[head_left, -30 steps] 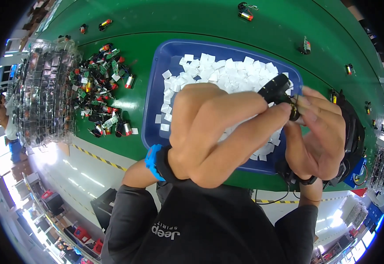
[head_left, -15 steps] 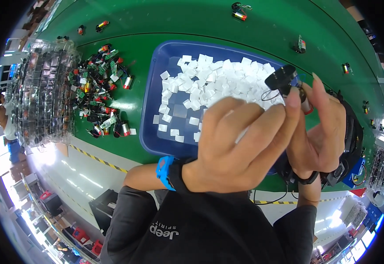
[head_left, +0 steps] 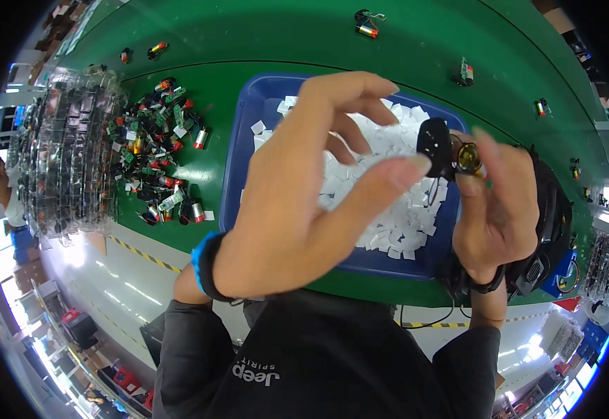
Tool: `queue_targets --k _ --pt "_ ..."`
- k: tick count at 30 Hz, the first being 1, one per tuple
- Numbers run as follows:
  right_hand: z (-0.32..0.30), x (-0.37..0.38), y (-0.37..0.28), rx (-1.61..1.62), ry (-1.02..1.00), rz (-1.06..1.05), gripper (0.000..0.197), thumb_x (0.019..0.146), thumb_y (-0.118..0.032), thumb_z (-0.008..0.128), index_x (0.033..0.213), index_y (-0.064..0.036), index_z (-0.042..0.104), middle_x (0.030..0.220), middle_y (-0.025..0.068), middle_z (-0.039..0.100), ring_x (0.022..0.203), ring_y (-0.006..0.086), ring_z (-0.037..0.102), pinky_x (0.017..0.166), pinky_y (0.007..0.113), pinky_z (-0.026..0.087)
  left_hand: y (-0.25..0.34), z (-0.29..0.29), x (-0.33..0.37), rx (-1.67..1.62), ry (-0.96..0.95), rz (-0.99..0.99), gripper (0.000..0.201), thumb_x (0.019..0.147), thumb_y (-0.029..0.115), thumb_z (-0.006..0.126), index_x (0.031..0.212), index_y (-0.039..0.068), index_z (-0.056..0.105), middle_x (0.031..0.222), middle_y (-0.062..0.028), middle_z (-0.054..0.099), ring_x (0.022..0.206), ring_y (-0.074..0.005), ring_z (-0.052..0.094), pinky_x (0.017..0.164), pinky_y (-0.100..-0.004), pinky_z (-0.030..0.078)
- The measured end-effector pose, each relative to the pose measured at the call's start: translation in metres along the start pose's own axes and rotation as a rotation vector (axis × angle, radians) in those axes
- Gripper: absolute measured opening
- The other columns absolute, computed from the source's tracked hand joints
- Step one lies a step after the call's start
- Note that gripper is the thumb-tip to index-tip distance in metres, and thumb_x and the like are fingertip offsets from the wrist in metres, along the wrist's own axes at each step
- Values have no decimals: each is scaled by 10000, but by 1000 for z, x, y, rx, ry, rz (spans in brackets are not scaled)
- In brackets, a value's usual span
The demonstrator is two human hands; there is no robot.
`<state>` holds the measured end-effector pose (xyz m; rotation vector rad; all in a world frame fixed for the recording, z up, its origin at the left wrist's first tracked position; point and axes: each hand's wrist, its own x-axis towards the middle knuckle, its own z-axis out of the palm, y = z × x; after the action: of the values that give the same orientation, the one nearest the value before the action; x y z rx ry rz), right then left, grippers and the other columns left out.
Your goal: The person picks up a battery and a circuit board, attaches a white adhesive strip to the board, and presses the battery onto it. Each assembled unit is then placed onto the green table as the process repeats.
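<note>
The right hand (head_left: pixel 503 199) has its grip closed around a small electronic assembly (head_left: pixel 468 158), whose round, yellowish end faces the camera between thumb and fingers. A black oval piece (head_left: pixel 433 143) with small light dots stands just left of that end, and a thin dark wire (head_left: pixel 433 193) hangs below it. The left hand (head_left: pixel 283 195) has its grip spread wide, fingers curled and thumb pointing toward the black piece; whether the thumb tip touches it cannot be told. Both hands are above a blue tray (head_left: pixel 423 268) strewn with white square pieces (head_left: pixel 388 209). On the green table (head_left: pixel 213 87), left of the tray, lies a heap of circuit-board assemblies (head_left: pixel 154 150), beside stacked clear plastic trays (head_left: pixel 74 150). A black bag (head_left: pixel 554 216) sits beyond the right hand.
</note>
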<state>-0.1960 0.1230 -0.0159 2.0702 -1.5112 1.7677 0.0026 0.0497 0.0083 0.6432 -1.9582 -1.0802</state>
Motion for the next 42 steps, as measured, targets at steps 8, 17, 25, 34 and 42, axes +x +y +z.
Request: queue_targets --k 8,17,25,34,42 --pt "-13 14 -2 -189 -294 -271 367 740 86 747 1100 41 693 1010 208 711 966 340 676 843 476 606 5 -12 19 -596 -427 -660 291 986 95 557 1244 -39 568 1100 -104 627 925 -119 586 666 -263 529" --pt "-5 13 -18 -359 -351 -255 276 673 -11 802 944 -5 749 977 90 744 941 280 672 871 475 606 -17 8 8 -345 -300 -390 274 887 34 606 1154 -28 600 870 -62 619 810 -133 635 695 -297 598" --pt "-8 14 -13 -412 -384 -287 241 712 -17 775 952 -34 758 995 73 741 941 264 667 878 456 601 -13 4 9 -257 -325 -344 357 871 -40 636 1225 -14 600 1114 -87 644 1028 -149 613 797 -311 605" --pt "5 15 -19 -218 -187 -150 286 715 -65 837 959 -16 697 926 111 715 945 241 647 799 390 580 -21 -3 15 -500 -276 -438 418 859 45 763 1220 -63 580 1174 -149 658 1030 -213 677 812 -314 619" --pt "-8 9 -16 206 -238 316 284 753 -72 837 959 6 659 787 105 674 725 172 629 619 277 470 -34 5 2 -638 -96 -153 368 872 -82 703 1212 -100 565 1207 -220 653 1004 -264 705 842 -326 613"
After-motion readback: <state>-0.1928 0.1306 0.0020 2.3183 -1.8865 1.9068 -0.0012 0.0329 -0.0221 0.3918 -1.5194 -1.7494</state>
